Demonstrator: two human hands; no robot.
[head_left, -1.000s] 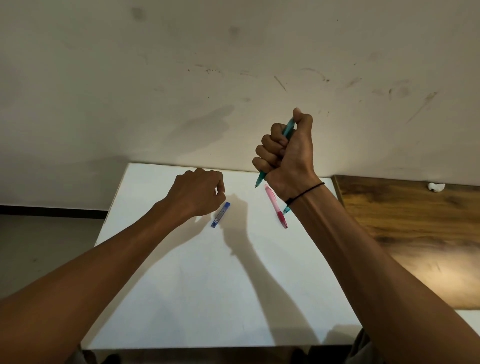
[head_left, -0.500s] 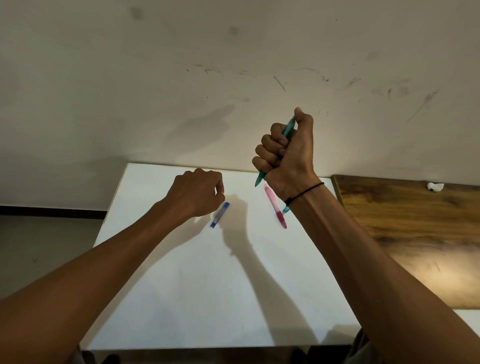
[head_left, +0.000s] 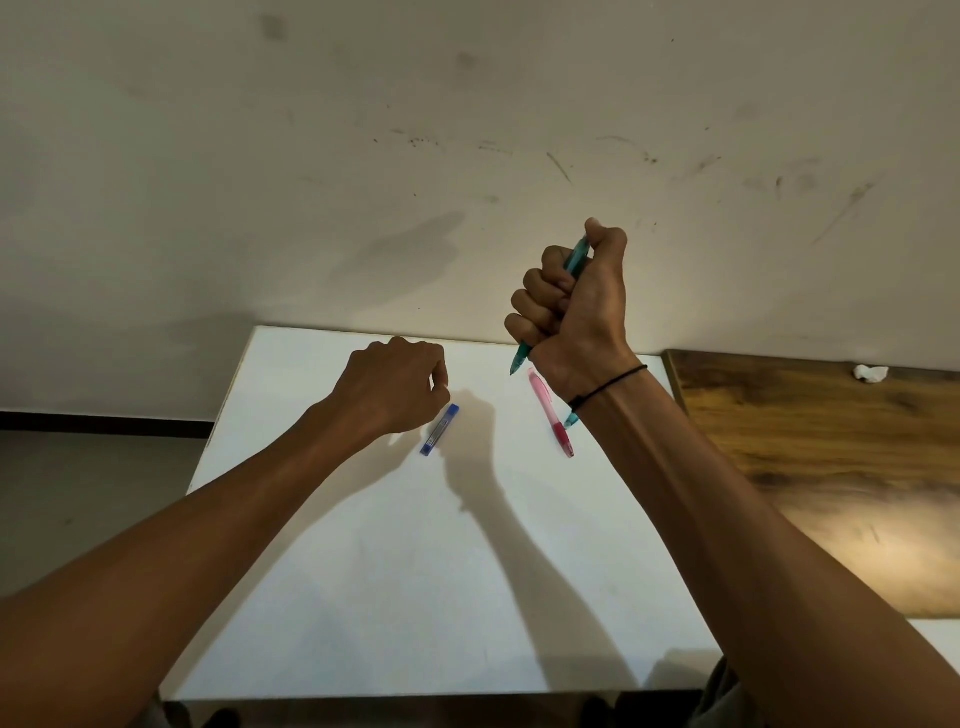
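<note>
Right of centre in the frame, the right hand (head_left: 576, 312) is raised above the white surface (head_left: 415, 597), its grip closed as a fist round a teal pen (head_left: 576, 260). The pen runs slanted through the fist. Its upper end shows beside the thumb, and its pointed tip sticks out below the little finger, aimed down and to the left, clear of the surface. A thin black band (head_left: 610, 383) circles that wrist.

Left of it and lower in the frame, the left hand (head_left: 395, 389) is over the surface, its back to the camera, fingers curled and thumb against the forefinger. Whether this grip pinches anything cannot be told. Just beside its knuckles, to the lower right, a small blue case (head_left: 440, 430) lies flat and slanted on the surface. A pink pen (head_left: 550, 413) lies on the surface just left of the right wrist, and the end of a second teal pen (head_left: 570, 419) peeks out from behind the wrist, close to the pink one. At the right edge of the frame a brown wooden surface (head_left: 805, 457) adjoins the white one, with a crumpled white scrap (head_left: 871, 372) near its far edge
</note>
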